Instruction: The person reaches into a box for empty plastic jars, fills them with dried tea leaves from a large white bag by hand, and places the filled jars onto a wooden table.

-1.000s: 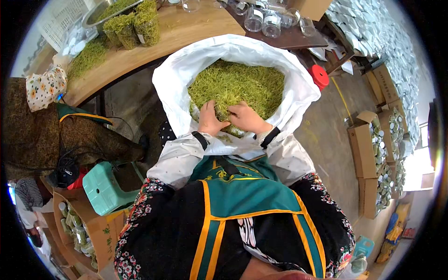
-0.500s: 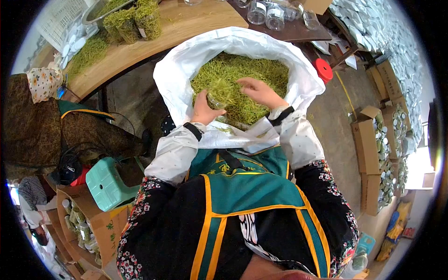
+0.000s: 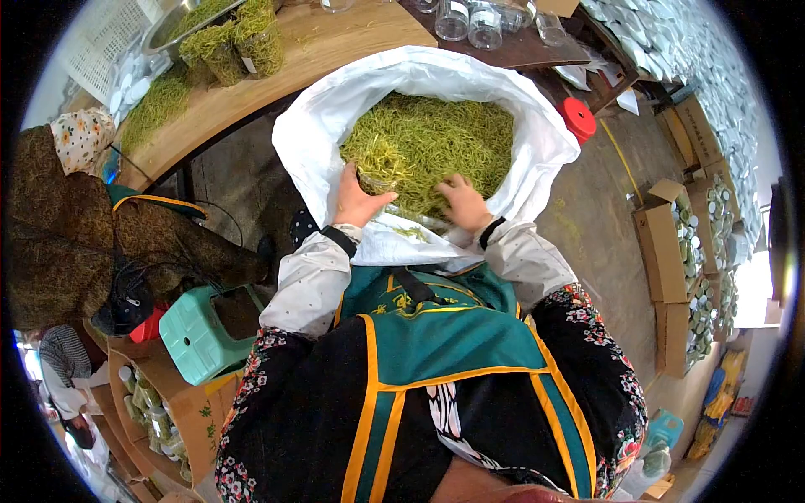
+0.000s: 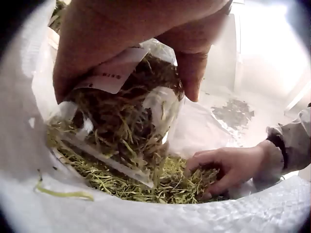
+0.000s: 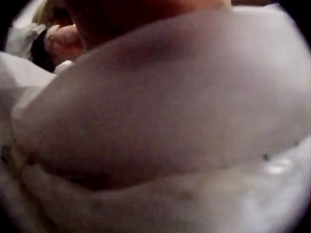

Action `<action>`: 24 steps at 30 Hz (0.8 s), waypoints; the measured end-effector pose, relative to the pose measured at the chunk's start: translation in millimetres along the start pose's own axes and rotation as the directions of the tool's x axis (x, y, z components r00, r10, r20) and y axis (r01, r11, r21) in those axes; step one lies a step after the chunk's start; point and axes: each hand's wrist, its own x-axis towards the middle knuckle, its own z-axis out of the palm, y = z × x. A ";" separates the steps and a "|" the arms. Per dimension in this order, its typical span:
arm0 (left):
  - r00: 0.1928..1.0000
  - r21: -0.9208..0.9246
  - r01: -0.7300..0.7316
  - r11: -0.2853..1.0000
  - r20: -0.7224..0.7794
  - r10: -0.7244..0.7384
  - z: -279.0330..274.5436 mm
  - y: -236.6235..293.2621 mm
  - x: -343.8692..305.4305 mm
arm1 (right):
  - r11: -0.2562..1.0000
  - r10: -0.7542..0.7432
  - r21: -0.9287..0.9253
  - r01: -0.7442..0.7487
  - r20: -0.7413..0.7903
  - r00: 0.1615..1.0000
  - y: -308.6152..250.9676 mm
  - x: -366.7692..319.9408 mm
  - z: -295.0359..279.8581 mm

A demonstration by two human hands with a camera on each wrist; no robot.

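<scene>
Left hand (image 3: 356, 201) gripped jar (image 4: 126, 121) round its wall | right hand (image 3: 464, 203) clutched strands (image 3: 444, 134), near-right | jar likely light, slippery: hold mid-wall.

The left hand (image 4: 121, 29) grips a clear jar (image 4: 163, 104) stuffed with green strands (image 4: 116, 124).

The jar (image 4: 121, 121) is clear, glossy plastic with a matt white paper label (image 4: 111, 74). The strands (image 3: 436, 138) filling it look dry, wiry and matt. The sack (image 3: 319, 126) is white woven plastic, faintly coarse. The bench top (image 3: 335, 42) is bare, smooth wood, the boxes (image 3: 658, 251) are matt brown cardboard, and the stool (image 3: 193, 335) is smooth mint plastic.
</scene>
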 end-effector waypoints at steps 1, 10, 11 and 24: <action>1.000 -0.089 -0.020 0.996 0.012 0.021 3.9 -5.9 1.9 | 1.000 -0.001 -0.003 0.001 -0.003 1.000 6.9 1.4 -6.3; 0.995 0.276 -0.026 0.961 0.096 -0.001 30.3 -7.8 -4.2 | 0.943 0.191 0.324 -0.073 -0.349 0.917 -30.9 32.9 -84.8; 0.994 0.284 -0.031 0.958 0.108 0.000 33.1 -4.4 -4.9 | 0.939 0.150 0.343 -0.017 -0.364 0.919 -43.3 34.1 -90.4; 0.944 -0.053 -0.234 0.971 0.224 0.240 63.8 -27.4 9.4 | 0.844 -0.466 0.253 0.473 -0.091 0.880 -108.7 29.4 -126.5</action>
